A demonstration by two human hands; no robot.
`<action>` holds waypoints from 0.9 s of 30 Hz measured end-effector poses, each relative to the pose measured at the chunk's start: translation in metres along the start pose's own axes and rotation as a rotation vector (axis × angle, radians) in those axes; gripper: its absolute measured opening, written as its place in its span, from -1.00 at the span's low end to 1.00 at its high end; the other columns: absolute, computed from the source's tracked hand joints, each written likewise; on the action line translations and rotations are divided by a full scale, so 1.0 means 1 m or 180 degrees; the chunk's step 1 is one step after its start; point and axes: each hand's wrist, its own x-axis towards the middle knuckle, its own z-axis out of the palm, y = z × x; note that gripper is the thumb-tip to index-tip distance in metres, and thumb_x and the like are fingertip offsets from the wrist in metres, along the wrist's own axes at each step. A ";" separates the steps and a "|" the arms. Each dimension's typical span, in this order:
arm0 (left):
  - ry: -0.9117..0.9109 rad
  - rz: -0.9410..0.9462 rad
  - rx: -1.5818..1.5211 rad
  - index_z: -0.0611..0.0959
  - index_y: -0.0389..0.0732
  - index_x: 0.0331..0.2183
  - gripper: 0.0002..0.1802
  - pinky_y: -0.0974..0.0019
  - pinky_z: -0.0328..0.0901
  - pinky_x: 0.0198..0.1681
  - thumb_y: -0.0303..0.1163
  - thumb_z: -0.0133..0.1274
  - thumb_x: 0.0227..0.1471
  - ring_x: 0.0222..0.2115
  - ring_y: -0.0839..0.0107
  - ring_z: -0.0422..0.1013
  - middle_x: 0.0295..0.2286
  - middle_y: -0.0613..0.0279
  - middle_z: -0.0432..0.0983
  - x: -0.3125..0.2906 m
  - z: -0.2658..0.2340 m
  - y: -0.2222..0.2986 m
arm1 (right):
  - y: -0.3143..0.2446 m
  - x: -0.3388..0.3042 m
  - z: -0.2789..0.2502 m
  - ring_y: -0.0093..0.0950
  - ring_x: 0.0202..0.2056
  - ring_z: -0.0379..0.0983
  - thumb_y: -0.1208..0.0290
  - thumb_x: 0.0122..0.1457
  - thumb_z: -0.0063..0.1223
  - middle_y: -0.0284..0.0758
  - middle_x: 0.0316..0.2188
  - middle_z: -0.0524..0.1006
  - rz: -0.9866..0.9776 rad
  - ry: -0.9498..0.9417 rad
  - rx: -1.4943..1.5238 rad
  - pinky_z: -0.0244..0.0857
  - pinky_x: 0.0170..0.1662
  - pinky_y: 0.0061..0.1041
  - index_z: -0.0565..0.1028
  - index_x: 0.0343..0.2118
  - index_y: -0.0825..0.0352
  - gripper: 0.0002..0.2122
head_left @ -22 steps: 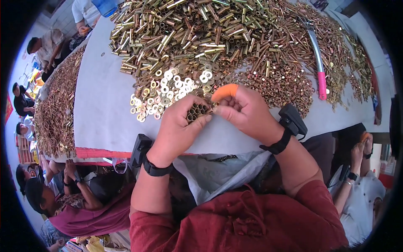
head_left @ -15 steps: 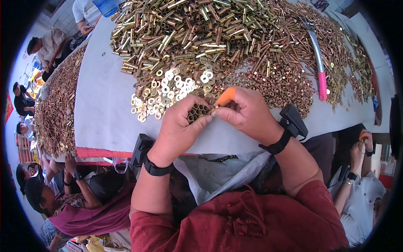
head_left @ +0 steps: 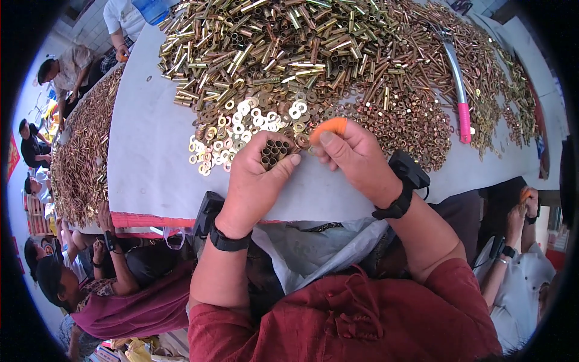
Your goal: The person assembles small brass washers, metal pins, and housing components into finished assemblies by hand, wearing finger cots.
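Note:
My left hand [head_left: 252,181] is closed around a bundle of brass-coloured metal tubes [head_left: 275,154], several of them side by side with their round open ends facing up. Just right of it, my right hand [head_left: 356,154] has thumb and forefinger pressed together, the forefinger wearing an orange finger cover [head_left: 329,128]. Whatever those fingertips may pinch is hidden. Beyond both hands lie loose flat washers [head_left: 241,123], pale gold and shiny. Small coppery nuts [head_left: 401,123] spread out past my right hand.
A large heap of metal tubes [head_left: 289,42] covers the table's far side, with thin bolts [head_left: 416,60] to its right. A tool with a pink handle [head_left: 464,123] lies at right. A whitish bag [head_left: 313,256] hangs below the table edge. Other people sit on both sides.
My right hand has drawn back from the tube bundle, up and to the right, with its thumb now against the orange-covered forefinger. The bundle in my left hand has shifted slightly left and up.

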 end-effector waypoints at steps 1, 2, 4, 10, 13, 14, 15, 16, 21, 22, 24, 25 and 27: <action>-0.0007 0.0001 -0.0001 0.56 -0.23 -0.30 -0.81 0.50 0.28 -0.33 -0.53 0.23 0.01 -0.44 0.63 0.33 -0.46 0.42 0.48 0.000 0.001 0.000 | 0.000 0.000 0.003 -0.70 -0.39 0.37 0.28 0.34 -0.02 -0.47 -0.40 0.51 -0.0166 0.0175 0.0170 0.30 -0.30 -0.68 0.51 -0.21 0.36 -0.78; 0.0007 0.0036 0.0035 0.56 -0.23 -0.30 -0.81 0.50 0.28 -0.34 -0.53 0.23 0.01 -0.44 0.64 0.32 -0.46 0.42 0.48 0.000 0.001 -0.001 | 0.001 0.000 -0.002 -0.70 -0.39 0.37 0.28 0.34 -0.02 -0.47 -0.40 0.51 -0.0167 0.0181 0.0168 0.30 -0.30 -0.68 0.51 -0.21 0.36 -0.78; 0.0018 0.0072 0.0074 0.56 -0.23 -0.30 -0.81 0.51 0.28 -0.34 -0.52 0.23 0.02 -0.44 0.65 0.32 -0.46 0.43 0.47 0.001 0.002 -0.001 | 0.002 0.001 -0.013 -0.70 -0.38 0.38 0.27 0.34 -0.03 -0.46 -0.38 0.52 0.0123 -0.0279 0.0053 0.31 -0.27 -0.68 0.48 -0.16 0.36 -0.77; 0.0020 0.0135 0.0077 0.56 -0.24 -0.29 -0.83 0.50 0.28 -0.34 -0.52 0.21 0.03 -0.43 0.64 0.32 -0.46 0.42 0.47 0.002 0.004 -0.003 | 0.002 0.001 -0.013 -0.72 -0.41 0.36 0.30 0.34 -0.04 -0.48 -0.39 0.51 0.0209 -0.0276 0.0050 0.31 -0.30 -0.68 0.45 -0.09 0.35 -0.77; 0.0108 -0.0065 -0.0315 0.56 -0.25 -0.29 -0.83 0.48 0.29 -0.32 -0.53 0.20 0.03 -0.42 0.62 0.34 -0.44 0.40 0.49 0.002 0.003 -0.006 | 0.007 -0.002 0.002 -0.74 -0.40 0.37 0.32 0.34 -0.04 -0.49 -0.38 0.51 -0.0056 -0.0030 0.0077 0.30 -0.33 -0.67 0.47 -0.13 0.35 -0.79; 0.0099 -0.0004 -0.0174 0.56 -0.25 -0.29 -0.83 0.47 0.30 -0.31 -0.54 0.19 0.03 -0.41 0.61 0.35 -0.42 0.38 0.50 0.002 0.003 -0.007 | 0.010 -0.004 0.002 -0.67 -0.44 0.41 0.33 0.29 0.03 -0.43 -0.44 0.54 -0.0080 0.0012 0.0124 0.31 -0.37 -0.59 0.51 -0.20 0.34 -0.82; 0.0090 0.0057 -0.0033 0.56 -0.25 -0.29 -0.84 0.46 0.30 -0.30 -0.54 0.19 0.03 -0.40 0.60 0.35 -0.41 0.36 0.51 0.003 0.005 -0.007 | 0.007 -0.004 -0.005 -0.67 -0.44 0.41 0.33 0.29 0.03 -0.43 -0.44 0.54 -0.0088 0.0054 0.0104 0.31 -0.37 -0.59 0.51 -0.20 0.34 -0.82; 0.0013 0.0104 0.0131 0.57 -0.25 -0.30 -0.82 0.43 0.31 -0.27 -0.53 0.21 0.01 -0.39 0.56 0.38 -0.40 0.33 0.52 0.002 0.003 -0.003 | 0.002 -0.004 -0.011 -0.60 -0.46 0.43 0.33 0.24 0.07 -0.37 -0.49 0.53 -0.0454 0.0081 -0.0678 0.31 -0.38 -0.53 0.53 -0.23 0.33 -0.82; -0.1557 0.0329 0.0160 0.60 -0.24 -0.30 -0.81 0.39 0.32 -0.19 -0.49 0.24 -0.02 -0.34 0.47 0.43 -0.39 0.30 0.53 -0.003 -0.013 -0.003 | -0.037 0.000 -0.064 -0.47 -0.38 0.50 0.39 0.16 0.15 -0.31 -0.41 0.56 -0.0428 0.1339 -0.3124 0.36 -0.28 -0.49 0.55 -0.23 0.29 -0.85; -0.1450 0.0347 0.0244 0.61 -0.24 -0.30 -0.82 0.38 0.32 -0.18 -0.49 0.24 -0.01 -0.34 0.47 0.43 -0.40 0.31 0.53 -0.004 -0.011 0.001 | -0.034 0.000 -0.074 -0.31 -0.36 0.49 0.37 0.13 0.15 -0.26 -0.41 0.55 -0.0524 0.1594 -0.3748 0.36 -0.28 -0.35 0.54 -0.24 0.28 -0.83; -0.0996 0.0573 0.0343 0.60 -0.23 -0.27 -0.82 0.44 0.32 -0.29 -0.48 0.22 0.02 -0.41 0.55 0.40 -0.42 0.34 0.50 -0.004 -0.003 0.000 | -0.026 0.001 -0.083 -0.15 -0.33 0.49 0.34 0.10 0.16 -0.20 -0.41 0.54 -0.0632 0.1825 -0.4352 0.35 -0.29 -0.21 0.52 -0.25 0.26 -0.82; -0.0984 0.0559 0.0358 0.60 -0.23 -0.27 -0.82 0.44 0.32 -0.29 -0.48 0.22 0.02 -0.41 0.55 0.40 -0.42 0.34 0.50 -0.002 -0.001 0.003 | -0.023 0.004 -0.083 -0.16 -0.31 0.49 0.35 0.09 0.17 -0.20 -0.39 0.53 -0.0664 0.1697 -0.4248 0.34 -0.27 -0.20 0.51 -0.24 0.26 -0.80; -0.0650 -0.0551 -0.0808 0.57 -0.20 -0.20 -0.78 0.52 0.26 -0.44 -0.48 0.18 0.06 -0.51 0.65 0.33 -0.42 0.36 0.51 0.001 0.001 0.011 | -0.017 0.007 -0.080 -0.17 -0.29 0.48 0.35 0.07 0.19 -0.19 -0.37 0.52 -0.0703 0.1553 -0.4118 0.34 -0.26 -0.19 0.50 -0.22 0.25 -0.78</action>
